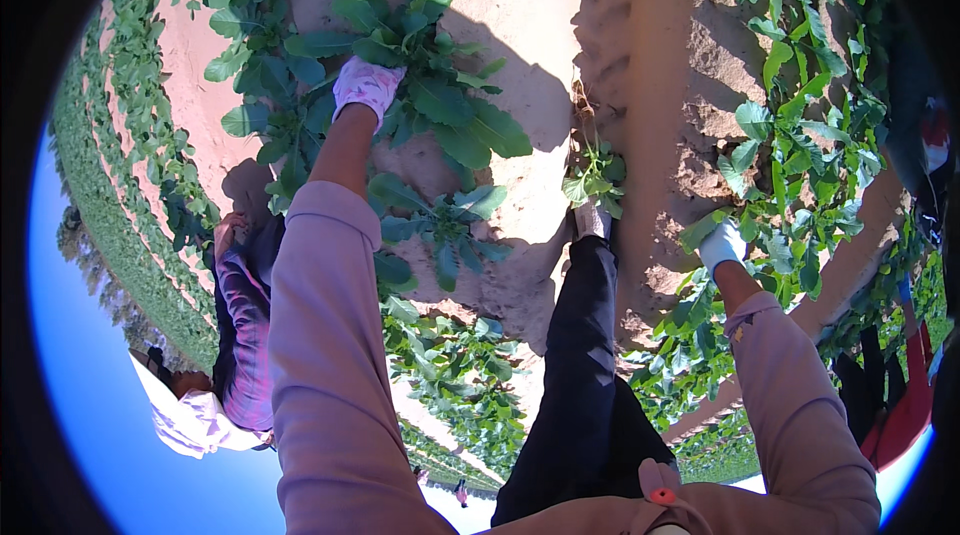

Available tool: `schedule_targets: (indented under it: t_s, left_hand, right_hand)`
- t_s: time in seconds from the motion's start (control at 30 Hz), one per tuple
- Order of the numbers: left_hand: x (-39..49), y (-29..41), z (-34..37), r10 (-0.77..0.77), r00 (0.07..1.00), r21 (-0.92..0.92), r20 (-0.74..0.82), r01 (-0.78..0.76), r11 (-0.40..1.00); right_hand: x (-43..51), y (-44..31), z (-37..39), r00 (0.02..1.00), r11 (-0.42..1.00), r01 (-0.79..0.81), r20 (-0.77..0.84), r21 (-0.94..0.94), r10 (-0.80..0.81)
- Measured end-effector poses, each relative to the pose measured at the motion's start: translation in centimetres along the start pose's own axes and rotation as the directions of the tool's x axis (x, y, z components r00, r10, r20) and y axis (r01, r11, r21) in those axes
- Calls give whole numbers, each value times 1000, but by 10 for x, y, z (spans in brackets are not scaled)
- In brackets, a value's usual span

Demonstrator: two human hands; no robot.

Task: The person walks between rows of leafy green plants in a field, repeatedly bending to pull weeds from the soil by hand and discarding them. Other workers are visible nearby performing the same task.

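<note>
My left hand (367,88), in a pale floral glove, reaches into the base of a broad-leaved green plant (450,99). Leaves hide its fingers, so what it grips cannot be seen. Over at the right, my right hand (724,242) wears a white glove and touches a large leaf (703,229) at the edge of another leafy row (795,114). Its fingertips are covered by foliage. Between the two rows, a loose plant (594,173) with bare brown roots (581,96) lies on the soil just ahead of my shoe (592,221).
A smaller leafy plant (442,223) grows below my left hand. A co-worker in a plaid sleeve (247,340) bends close at the left. Someone in red (904,400) stands at the far right. A sandy furrow (652,69) runs between the crop rows.
</note>
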State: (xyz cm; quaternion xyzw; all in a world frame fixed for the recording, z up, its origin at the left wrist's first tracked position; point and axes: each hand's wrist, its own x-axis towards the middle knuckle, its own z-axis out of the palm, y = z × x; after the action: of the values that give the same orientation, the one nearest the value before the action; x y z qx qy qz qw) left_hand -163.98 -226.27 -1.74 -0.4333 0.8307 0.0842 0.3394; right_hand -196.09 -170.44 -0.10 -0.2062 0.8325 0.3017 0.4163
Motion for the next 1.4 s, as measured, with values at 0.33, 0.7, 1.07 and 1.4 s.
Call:
schedule_targets:
  t_s: [0.33,0.7,1.07,1.4]
  left_hand:
    - [-13,15,-5,-28,999,-435,47,46,899]
    - [-1,6,-4,-98,994,-322,-53,76,944]
    - [-13,34,-7,-267,959,-216,-95,242,946]
    - [-6,13,-6,-221,956,-316,-194,153,936]
  right_hand:
    - [-5,-8,-14,997,997,-12,74,-77,18]
    - [-11,-7,-22,998,1000,14,61,2,-14]
    - [-12,-11,-23,995,996,77,61,-34,-75]
    - [-8,-8,-16,999,1000,29,45,0,-29]
